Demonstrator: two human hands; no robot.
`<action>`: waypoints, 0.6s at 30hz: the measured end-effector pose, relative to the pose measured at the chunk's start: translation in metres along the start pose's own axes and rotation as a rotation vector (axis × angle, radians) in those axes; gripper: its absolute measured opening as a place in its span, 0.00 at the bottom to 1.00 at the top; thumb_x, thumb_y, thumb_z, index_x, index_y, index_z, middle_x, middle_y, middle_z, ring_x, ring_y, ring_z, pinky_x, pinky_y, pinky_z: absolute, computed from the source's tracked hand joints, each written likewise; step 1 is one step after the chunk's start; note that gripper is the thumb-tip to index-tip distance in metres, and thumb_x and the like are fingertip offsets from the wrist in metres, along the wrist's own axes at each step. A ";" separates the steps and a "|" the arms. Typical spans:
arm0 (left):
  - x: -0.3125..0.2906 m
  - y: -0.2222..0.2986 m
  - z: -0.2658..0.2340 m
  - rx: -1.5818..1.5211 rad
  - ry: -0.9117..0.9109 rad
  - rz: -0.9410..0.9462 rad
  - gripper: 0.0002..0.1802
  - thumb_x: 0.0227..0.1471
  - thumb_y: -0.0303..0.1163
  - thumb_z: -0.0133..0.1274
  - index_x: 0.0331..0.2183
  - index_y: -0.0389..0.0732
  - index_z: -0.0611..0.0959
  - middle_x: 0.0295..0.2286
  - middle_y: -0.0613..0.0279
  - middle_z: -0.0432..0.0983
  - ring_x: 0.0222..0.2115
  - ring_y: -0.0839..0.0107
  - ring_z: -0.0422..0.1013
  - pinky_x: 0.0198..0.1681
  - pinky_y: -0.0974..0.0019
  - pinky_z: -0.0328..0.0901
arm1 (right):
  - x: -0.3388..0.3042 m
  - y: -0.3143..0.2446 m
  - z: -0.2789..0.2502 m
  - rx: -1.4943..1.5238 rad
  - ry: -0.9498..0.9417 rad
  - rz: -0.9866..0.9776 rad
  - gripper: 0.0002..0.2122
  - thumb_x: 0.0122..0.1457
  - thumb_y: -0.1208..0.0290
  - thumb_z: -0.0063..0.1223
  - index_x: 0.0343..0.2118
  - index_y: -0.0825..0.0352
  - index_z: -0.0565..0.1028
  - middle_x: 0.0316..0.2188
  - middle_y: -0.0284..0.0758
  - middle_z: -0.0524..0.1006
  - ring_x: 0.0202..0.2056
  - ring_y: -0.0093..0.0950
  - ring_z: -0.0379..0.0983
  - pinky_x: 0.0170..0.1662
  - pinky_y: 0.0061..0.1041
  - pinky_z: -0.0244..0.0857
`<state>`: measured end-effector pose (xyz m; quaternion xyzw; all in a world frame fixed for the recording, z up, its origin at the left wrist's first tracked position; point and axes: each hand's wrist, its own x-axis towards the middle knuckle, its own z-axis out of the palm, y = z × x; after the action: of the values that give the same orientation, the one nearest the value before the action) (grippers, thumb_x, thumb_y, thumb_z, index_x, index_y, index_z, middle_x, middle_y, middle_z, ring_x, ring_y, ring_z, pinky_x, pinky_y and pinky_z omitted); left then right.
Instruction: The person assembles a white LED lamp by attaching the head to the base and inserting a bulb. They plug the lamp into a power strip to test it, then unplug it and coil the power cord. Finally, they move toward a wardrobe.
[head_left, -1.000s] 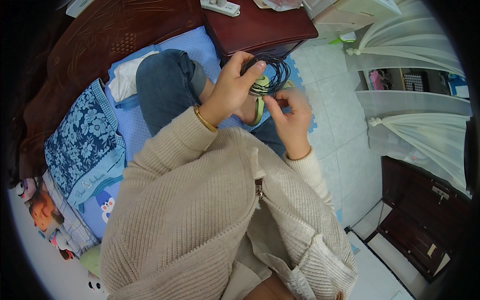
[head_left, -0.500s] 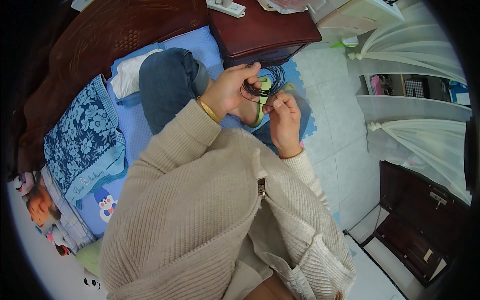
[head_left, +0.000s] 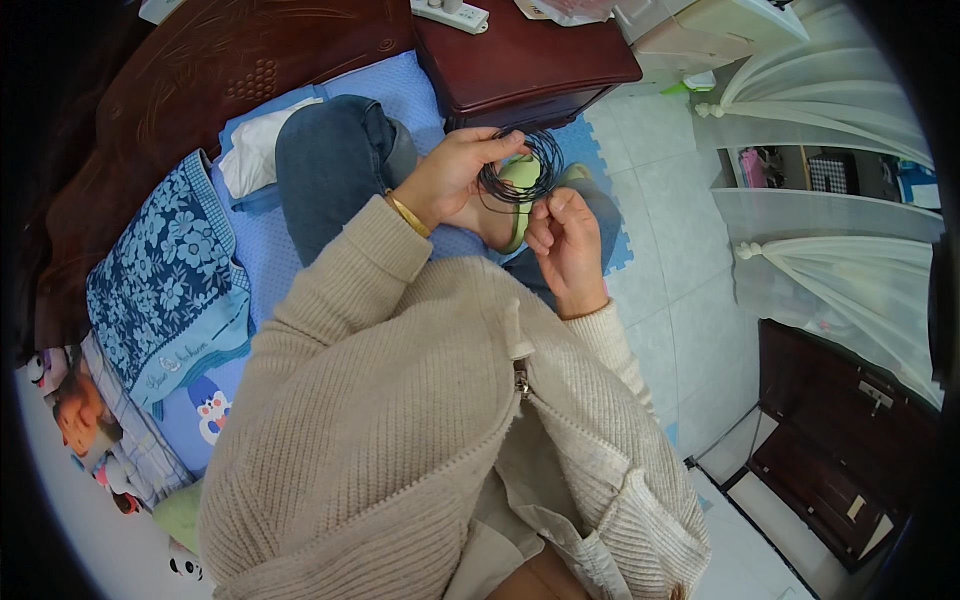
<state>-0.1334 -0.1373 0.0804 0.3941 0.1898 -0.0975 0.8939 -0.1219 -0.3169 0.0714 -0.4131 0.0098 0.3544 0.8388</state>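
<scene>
A coil of thin black cord (head_left: 549,165) hangs in front of me, its loops gathered into a loose ring. My left hand (head_left: 456,178) is closed on the ring's left side, with the thumb laid over the loops. At the ring's lower right, my right hand (head_left: 572,245) has its thumb and fingertips pinched together on the cord; the exact bit between them is too small to see. Behind the coil is a green slipper (head_left: 518,195) on my foot, partly covered by the loops.
I sit with a bent jeans leg (head_left: 335,165) on a blue bed sheet (head_left: 270,285). A flowered pillow (head_left: 165,265) lies left. Ahead stands a dark red nightstand (head_left: 525,55) with a white power strip (head_left: 452,14). Tiled floor (head_left: 645,240) and tied white curtains (head_left: 830,95) are on the right.
The coil has turned to face me more and dropped slightly. My left hand shifted a little left, and the cord between the hands looks shorter. My right hand stays close by.
</scene>
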 end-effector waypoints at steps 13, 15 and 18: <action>0.015 -0.026 -0.014 -0.221 -0.060 -0.054 0.12 0.52 0.37 0.54 0.29 0.36 0.76 0.17 0.72 0.64 0.21 0.80 0.61 0.25 0.74 0.62 | 0.001 0.007 -0.002 -0.437 -0.009 -0.142 0.13 0.57 0.75 0.48 0.18 0.64 0.61 0.16 0.27 0.63 0.19 0.18 0.58 0.22 0.17 0.53; 0.021 -0.024 -0.018 -0.275 0.083 -0.097 0.13 0.51 0.39 0.55 0.29 0.38 0.75 0.16 0.72 0.62 0.20 0.80 0.60 0.26 0.72 0.62 | 0.000 0.010 -0.004 -0.671 -0.097 -0.316 0.13 0.57 0.75 0.48 0.17 0.65 0.61 0.16 0.28 0.63 0.19 0.18 0.57 0.22 0.18 0.53; 0.026 -0.024 -0.028 -0.303 0.185 -0.121 0.13 0.51 0.42 0.54 0.28 0.42 0.74 0.14 0.75 0.61 0.19 0.80 0.61 0.30 0.69 0.64 | -0.003 0.016 -0.007 -0.895 -0.261 -0.434 0.11 0.57 0.75 0.45 0.19 0.67 0.63 0.19 0.29 0.64 0.22 0.20 0.58 0.25 0.20 0.54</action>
<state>-0.1248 -0.1329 0.0366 0.2504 0.3072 -0.0847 0.9142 -0.1317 -0.3166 0.0569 -0.6767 -0.3335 0.1901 0.6283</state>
